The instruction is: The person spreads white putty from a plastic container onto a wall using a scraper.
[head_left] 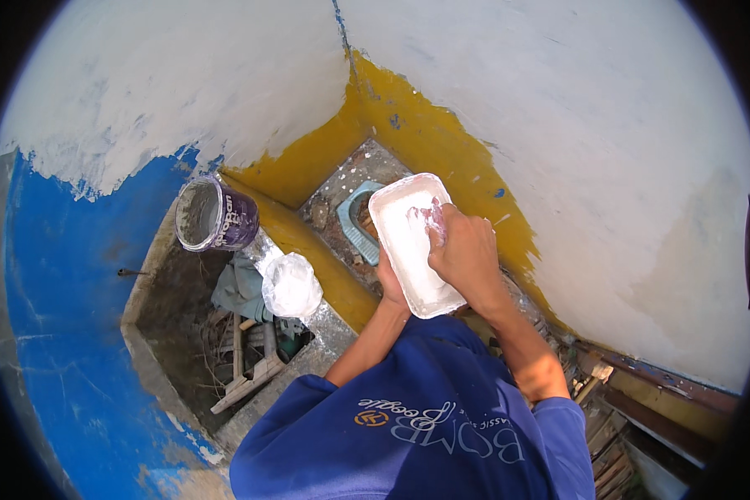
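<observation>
My left hand (390, 277) supports a shallow white rectangular tray (396, 225) by its left side, its fingers partly hidden under it. White paste coats the tray's inside. Over the tray's right side my right hand (468, 250) is closed on a small pinkish-purple piece (432, 214) smeared with white. The piece reaches into the paste, and its exact kind is hard to tell.
A purple bucket (235, 218) and a plastic bag of white material (292, 286) stand on the ledge to the left. Beside them a recessed basin (160, 283) holds wood pieces and a grey-green cloth (240, 287). Beyond the tray lies a light-blue squat toilet (352, 218). Patchy white-coated walls (592, 150) meet ahead.
</observation>
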The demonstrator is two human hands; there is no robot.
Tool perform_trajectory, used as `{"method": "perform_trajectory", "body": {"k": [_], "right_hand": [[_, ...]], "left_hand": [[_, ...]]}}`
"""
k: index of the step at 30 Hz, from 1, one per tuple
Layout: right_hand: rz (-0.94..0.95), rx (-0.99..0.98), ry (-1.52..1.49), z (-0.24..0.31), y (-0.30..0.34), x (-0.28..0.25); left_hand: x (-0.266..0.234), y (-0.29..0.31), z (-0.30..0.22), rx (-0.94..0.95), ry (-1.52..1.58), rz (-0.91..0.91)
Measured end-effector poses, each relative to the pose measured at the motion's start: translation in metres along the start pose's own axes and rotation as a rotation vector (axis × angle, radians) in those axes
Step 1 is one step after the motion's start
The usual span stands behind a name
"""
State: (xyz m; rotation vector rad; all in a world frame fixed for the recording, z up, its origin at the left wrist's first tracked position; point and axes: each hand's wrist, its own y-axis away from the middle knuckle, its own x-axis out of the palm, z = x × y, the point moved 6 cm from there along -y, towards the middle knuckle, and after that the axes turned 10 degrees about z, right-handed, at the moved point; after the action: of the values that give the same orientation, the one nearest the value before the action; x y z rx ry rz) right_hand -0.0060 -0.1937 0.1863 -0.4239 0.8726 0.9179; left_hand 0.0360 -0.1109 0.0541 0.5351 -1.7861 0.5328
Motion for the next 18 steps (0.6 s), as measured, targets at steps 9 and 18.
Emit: {"method": "perform_trajectory", "body": {"k": [9,18], "right_hand": [[0.024,-0.019,0.036,0.003,-0.005,0.003],[0.016,-0.040,0.118,0.010,0.000,-0.006]], "left_hand": [[0.000,-0.001,0.000,0.002,0.077,0.027],[-0.005,0.001,0.001,-0.048,0.078,0.037]]}}
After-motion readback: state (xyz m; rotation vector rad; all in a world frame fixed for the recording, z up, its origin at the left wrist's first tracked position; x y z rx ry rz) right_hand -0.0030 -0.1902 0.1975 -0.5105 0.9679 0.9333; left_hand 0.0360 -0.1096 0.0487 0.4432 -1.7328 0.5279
